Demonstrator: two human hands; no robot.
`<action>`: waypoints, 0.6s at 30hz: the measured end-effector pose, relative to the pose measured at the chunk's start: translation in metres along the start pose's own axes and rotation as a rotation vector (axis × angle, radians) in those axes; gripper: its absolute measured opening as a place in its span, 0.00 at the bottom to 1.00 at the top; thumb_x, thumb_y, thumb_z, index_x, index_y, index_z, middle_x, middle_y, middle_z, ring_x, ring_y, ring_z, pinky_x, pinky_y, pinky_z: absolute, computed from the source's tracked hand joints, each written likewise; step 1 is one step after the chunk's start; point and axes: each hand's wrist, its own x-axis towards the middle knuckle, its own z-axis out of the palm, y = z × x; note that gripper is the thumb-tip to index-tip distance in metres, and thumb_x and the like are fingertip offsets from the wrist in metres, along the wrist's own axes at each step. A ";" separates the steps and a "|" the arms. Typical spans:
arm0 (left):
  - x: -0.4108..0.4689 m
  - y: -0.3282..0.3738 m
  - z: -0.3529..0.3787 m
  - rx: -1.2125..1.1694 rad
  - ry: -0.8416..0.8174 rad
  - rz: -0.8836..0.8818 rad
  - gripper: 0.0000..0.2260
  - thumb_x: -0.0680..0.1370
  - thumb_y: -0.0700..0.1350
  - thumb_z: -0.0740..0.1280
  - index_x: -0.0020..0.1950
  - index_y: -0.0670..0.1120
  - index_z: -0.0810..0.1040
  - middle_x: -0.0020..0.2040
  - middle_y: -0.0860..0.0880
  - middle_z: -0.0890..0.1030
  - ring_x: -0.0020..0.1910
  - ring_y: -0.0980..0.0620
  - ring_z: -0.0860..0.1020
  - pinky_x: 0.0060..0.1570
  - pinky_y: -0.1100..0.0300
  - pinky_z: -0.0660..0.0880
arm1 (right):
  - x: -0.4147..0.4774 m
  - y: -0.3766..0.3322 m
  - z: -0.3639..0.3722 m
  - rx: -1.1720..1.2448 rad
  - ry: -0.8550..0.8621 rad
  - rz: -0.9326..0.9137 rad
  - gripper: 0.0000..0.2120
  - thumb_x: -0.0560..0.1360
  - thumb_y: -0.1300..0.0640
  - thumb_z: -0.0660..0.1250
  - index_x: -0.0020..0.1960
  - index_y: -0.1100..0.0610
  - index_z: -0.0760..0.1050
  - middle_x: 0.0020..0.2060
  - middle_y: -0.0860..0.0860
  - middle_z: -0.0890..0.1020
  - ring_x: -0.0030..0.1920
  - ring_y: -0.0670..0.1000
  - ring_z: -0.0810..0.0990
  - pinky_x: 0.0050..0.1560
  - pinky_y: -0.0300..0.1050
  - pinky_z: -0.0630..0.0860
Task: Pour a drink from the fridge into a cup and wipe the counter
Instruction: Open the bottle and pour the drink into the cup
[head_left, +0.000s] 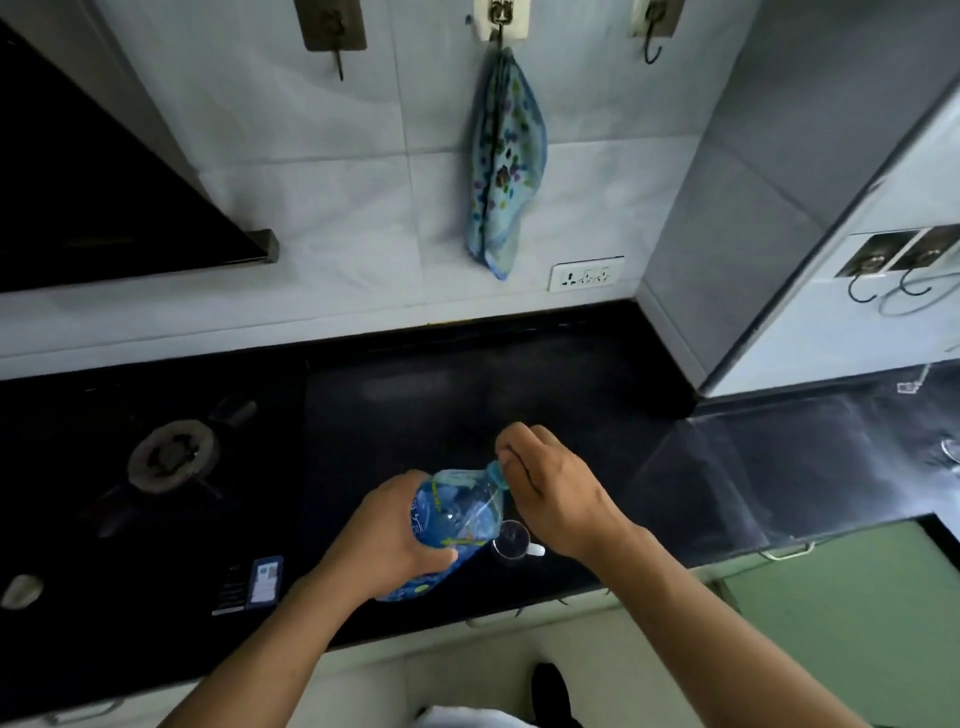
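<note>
Blue plastic fills my left hand (387, 530): I grip a clear bottle (451, 525) with a blue label around its middle, fingers wrapped over its body, and hold it tilted above the counter (545, 379) with its neck pointing up and to the right. My right hand (545, 483) is at the neck, fingertips pinched around the blue cap (495, 472), thumb side hidden from me, so I cannot tell whether the cap is loose or tight.

Just below the bottle's shoulder, between my two wrists, a small clear cup (514, 541) with a white handle stands upright on the black counter near its front edge. The bottle partly covers the cup's left rim from my view. I cannot tell if there is anything in the cup.

To my left the counter holds a gas burner (171, 454) set into dark glass, and a small dark packet with a blue card (250, 584) lies flat near the front edge, well apart from the cup. On the white tiled wall behind hangs a blue cloth (501, 171) with coloured dots, suspended from a hook (500, 21), and just beside its lower end is a white wall socket (587, 274). Two more hooks flank it higher up. At the far right, a pale panel carries wire hooks (893, 283), and the counter turns a corner there.
</note>
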 end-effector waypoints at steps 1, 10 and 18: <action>0.003 -0.004 0.005 0.020 -0.014 -0.018 0.25 0.61 0.50 0.81 0.55 0.56 0.76 0.50 0.59 0.78 0.47 0.63 0.79 0.45 0.70 0.74 | -0.002 0.008 -0.001 0.031 0.035 0.014 0.06 0.82 0.54 0.56 0.53 0.53 0.70 0.42 0.50 0.75 0.43 0.49 0.74 0.44 0.49 0.74; 0.029 -0.033 0.050 0.333 -0.109 -0.139 0.24 0.59 0.55 0.75 0.52 0.52 0.73 0.49 0.54 0.76 0.47 0.54 0.77 0.48 0.56 0.78 | -0.019 0.081 -0.009 0.197 0.105 0.334 0.03 0.80 0.53 0.59 0.49 0.50 0.71 0.42 0.48 0.77 0.43 0.44 0.74 0.39 0.37 0.67; 0.035 -0.038 0.074 0.472 -0.168 -0.192 0.30 0.60 0.55 0.75 0.59 0.51 0.73 0.56 0.52 0.77 0.56 0.49 0.77 0.52 0.56 0.77 | -0.030 0.114 -0.001 0.213 -0.012 0.399 0.04 0.77 0.55 0.67 0.49 0.52 0.72 0.43 0.49 0.78 0.33 0.43 0.73 0.31 0.32 0.71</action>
